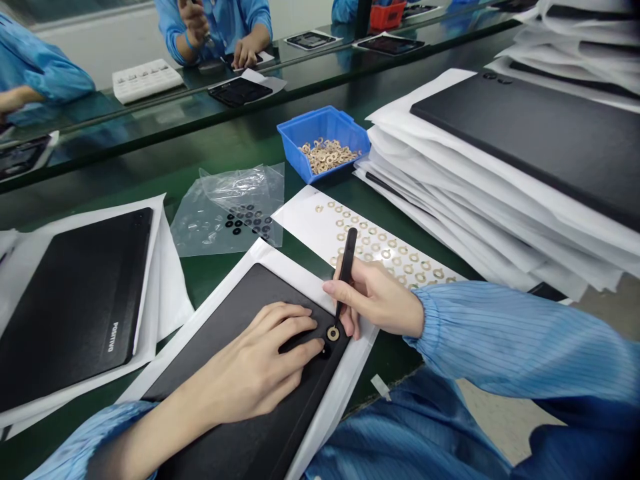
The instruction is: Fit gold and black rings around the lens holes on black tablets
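Note:
A black tablet back cover [235, 333] lies on white paper in front of me. My left hand [265, 353] rests on it with fingers stretched, the fingertips beside the camera hole near the cover's corner. My right hand [370, 293] pinches slim black tweezers [346, 270] held upright. Their tip touches or nearly touches a gold-coloured ring [333, 333] at the round opening by the cover's corner. Just beyond my right hand, a white sheet [305, 213] carries rows of similar gold rings [386, 254], partly hidden by the hand.
A blue bin [295, 157] holds many loose gold rings [327, 157]. Left of it lies a clear plastic bag [200, 213] with black rings [247, 217]. Stacked covers and paper [450, 193] stand at right; another tablet cover [80, 287] lies left. Co-workers sit across the bench.

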`<state>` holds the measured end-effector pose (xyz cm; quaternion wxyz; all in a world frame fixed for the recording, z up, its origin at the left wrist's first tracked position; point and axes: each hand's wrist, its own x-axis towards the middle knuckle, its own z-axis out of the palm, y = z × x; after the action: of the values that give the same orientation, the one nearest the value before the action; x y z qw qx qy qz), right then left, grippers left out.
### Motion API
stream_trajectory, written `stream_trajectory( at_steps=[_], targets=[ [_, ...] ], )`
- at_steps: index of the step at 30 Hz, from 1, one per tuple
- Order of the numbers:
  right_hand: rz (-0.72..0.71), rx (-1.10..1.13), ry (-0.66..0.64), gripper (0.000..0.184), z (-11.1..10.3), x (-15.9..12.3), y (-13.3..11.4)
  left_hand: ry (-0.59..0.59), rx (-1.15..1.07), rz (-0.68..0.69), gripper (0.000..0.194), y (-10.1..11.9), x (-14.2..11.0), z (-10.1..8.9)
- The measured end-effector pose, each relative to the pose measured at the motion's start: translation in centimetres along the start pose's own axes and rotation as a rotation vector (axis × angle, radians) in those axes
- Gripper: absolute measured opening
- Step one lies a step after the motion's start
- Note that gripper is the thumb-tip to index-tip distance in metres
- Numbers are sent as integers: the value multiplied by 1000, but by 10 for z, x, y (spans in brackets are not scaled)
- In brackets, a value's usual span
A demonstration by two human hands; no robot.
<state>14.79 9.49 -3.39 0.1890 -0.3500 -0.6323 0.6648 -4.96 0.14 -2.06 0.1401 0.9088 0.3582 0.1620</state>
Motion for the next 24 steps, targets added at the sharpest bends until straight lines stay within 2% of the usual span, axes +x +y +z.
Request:
stream_trajectory(
  at_steps=[9, 16, 24],
  targets=[
    [19, 111, -16, 35, 0, 1, 2, 8, 2, -1, 28, 1, 2, 1],
    [9, 23, -14, 26, 1, 0, 3, 9, 1, 2, 28, 0, 2, 1],
    [-5, -9, -12, 29, 0, -1, 2, 11, -4, -3, 28, 0, 3, 0]
  ],
)
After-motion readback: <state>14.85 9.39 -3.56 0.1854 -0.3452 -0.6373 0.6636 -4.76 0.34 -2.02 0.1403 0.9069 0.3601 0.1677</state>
